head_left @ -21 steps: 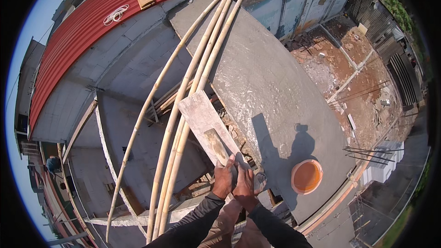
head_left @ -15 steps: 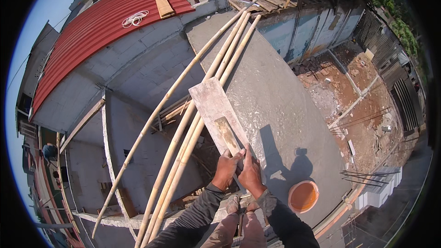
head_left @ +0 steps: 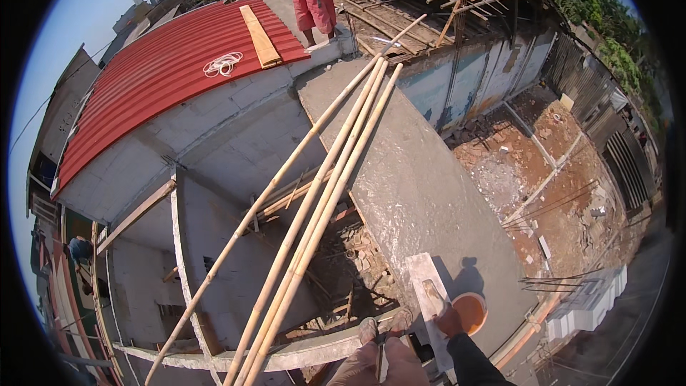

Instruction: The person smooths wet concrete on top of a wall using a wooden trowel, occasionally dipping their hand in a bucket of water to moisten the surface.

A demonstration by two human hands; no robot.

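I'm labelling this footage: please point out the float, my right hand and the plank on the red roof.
Float (head_left: pixel 424 300), head view: board face beside the handle.
Right hand (head_left: pixel 449 321), head view: back of the hand.
Plank (head_left: pixel 259 36), head view: middle of its upper face.

On the red corrugated roof (head_left: pixel 164 86) lie a wooden plank (head_left: pixel 261 37) and, to its left, a loosely coiled white rope (head_left: pixel 223 64); near them stands a person in red shorts (head_left: pixel 313 6). Four long bamboo poles (head_left: pixel 291 250) run slantwise through the middle. At the right, a worn bluish wall (head_left: pixel 457 93) borders a yard of brown earth (head_left: pixel 564 179) with scattered rubble.
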